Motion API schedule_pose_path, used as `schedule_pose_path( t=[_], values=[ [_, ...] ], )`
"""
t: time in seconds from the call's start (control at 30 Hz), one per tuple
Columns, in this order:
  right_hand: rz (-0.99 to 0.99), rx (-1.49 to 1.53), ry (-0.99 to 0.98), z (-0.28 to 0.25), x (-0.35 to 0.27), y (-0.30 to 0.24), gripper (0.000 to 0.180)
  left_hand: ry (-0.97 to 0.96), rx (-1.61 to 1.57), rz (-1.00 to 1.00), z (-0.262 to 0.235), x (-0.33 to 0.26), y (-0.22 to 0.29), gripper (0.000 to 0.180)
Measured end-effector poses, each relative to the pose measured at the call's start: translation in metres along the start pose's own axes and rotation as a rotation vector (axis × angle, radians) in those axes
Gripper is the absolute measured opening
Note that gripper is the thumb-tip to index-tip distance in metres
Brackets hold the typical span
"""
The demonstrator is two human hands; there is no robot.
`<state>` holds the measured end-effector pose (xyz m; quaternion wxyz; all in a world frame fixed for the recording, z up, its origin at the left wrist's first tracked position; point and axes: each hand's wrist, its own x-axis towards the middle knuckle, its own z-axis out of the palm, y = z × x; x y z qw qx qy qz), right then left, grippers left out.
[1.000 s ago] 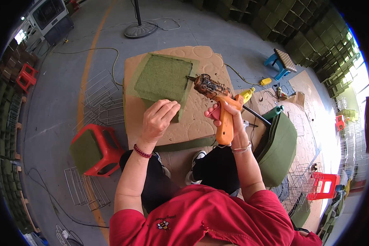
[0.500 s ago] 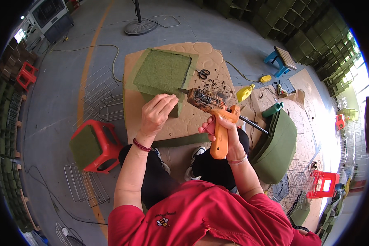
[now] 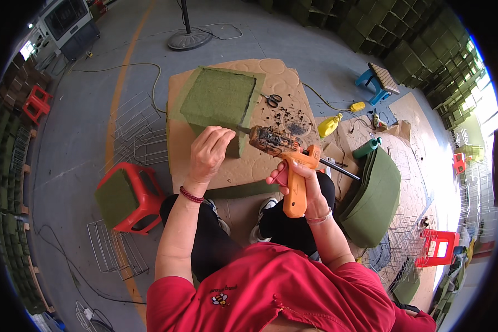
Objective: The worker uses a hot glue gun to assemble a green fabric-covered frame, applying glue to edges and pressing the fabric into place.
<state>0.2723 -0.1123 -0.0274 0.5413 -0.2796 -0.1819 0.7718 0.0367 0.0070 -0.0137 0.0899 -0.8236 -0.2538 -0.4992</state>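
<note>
Since the earlier frame, the right hand (image 3: 301, 185) has swung the orange glue gun (image 3: 285, 160) leftward, its nozzle now at the green block's (image 3: 218, 105) near edge. Fingers wrap tight around the handle. Beside it, the left hand (image 3: 207, 152) presses the block, fingers curled, on the cardboard sheet (image 3: 271, 83); scissors (image 3: 271, 100) lie beyond.

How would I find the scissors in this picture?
Find the tan mat on the floor, where a green block sits. The scissors lie just right of that block, above a dark crumb pile. They are small, black-handled, the only shiny metal there.
</note>
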Motion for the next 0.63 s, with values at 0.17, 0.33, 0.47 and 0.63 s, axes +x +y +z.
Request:
schedule_pose_path(
  t=[0.17, 0.33, 0.47, 0.63],
  values=[
    [0.030, 0.136, -0.092, -0.021, -0.006, 0.004, 0.032, 0.037, -0.010, -0.063, -0.013, 0.009, -0.006, 0.021],
    [-0.253, 0.100, -0.079, -0.042, -0.007, 0.020, 0.035, -0.071, 0.185, -0.082, -0.039, 0.036, -0.045, 0.040],
    [-0.393, -0.059, -0.028, -0.022, 0.002, 0.025, 0.027, -0.323, 0.221, -0.125, -0.047, 0.032, -0.074, 0.068],
    [-0.488, 0.006, -0.015, -0.020, 0.021, 0.044, 0.031, -0.501, -0.082, -0.498, -0.046, 0.008, -0.101, 0.066]
  ],
)
